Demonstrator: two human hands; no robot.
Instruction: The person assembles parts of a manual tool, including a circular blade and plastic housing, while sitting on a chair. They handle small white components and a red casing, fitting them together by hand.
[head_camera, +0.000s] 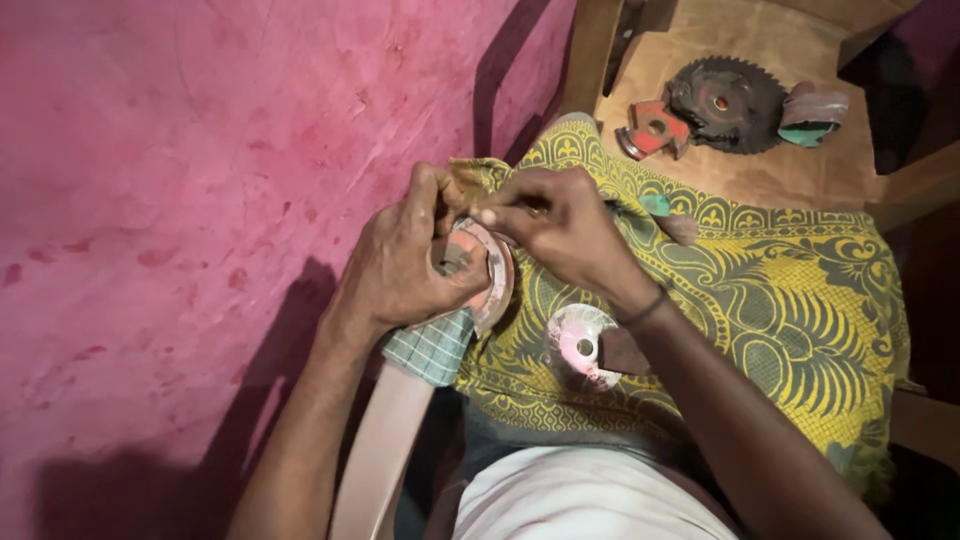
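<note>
Worn pinkish disc (492, 272), round and pale at the rim, held on edge over the lap, at the near-left border of the yellow-and-green patterned cloth (800, 300). Left hand (410, 262) wrapped around the disc from the left, grip clenched on it, thumb across its face. Right hand (555, 225) pressed to the disc's upper edge from the right, fingertips pinched together on a small item there; item too small to identify, so contents of that grip cannot be told. Dark band (645, 308) on the right wrist.

Checked green fabric (432, 347) hanging directly beneath the left hand. Second disc (578, 345), pink-white with a centre hole, lying flat on the patterned cloth just below the right wrist, apart from both hands.

Farther out, on the wooden surface (790, 170) beyond the cloth: dark toothed saw blade (725, 103), red metal fitting (652, 130) touching its left side, folded strip of abrasive paper (812, 117) just to its right. Pink-stained wall (200, 180) filling the left of the view.
</note>
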